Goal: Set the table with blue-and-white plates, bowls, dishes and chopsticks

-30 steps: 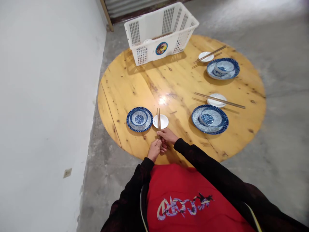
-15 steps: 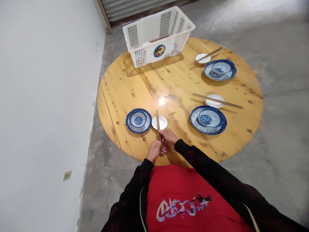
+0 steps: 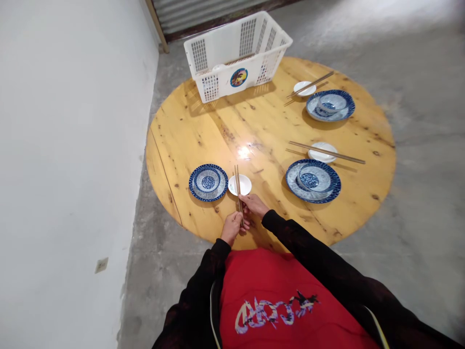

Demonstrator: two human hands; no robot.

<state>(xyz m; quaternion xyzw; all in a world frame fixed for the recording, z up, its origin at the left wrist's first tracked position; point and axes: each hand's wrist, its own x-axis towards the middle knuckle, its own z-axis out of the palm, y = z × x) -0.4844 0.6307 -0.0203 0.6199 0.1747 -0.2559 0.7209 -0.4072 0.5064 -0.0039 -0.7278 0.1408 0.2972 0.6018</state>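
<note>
- A round wooden table (image 3: 254, 126) on a concrete floor.
- Our left hand (image 3: 232, 228) and right hand (image 3: 256, 205) — both pinched shut on the chopsticks (image 3: 238, 182).
- Their tips lie across a small white dish (image 3: 240, 184) — just beside a blue patterned plate (image 3: 208, 182).

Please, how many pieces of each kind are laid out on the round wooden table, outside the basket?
Blue patterned plates, each with a bowl on it: 3
Small white saucers: 3
Pairs of wooden chopsticks: 3
White plastic basket: 1
Total: 10

Round wooden table (image 3: 203, 128) on grey concrete floor (image 3: 417, 72), white wall (image 3: 65, 145) alongside, corrugated metal (image 3: 196, 9) behind.
</note>
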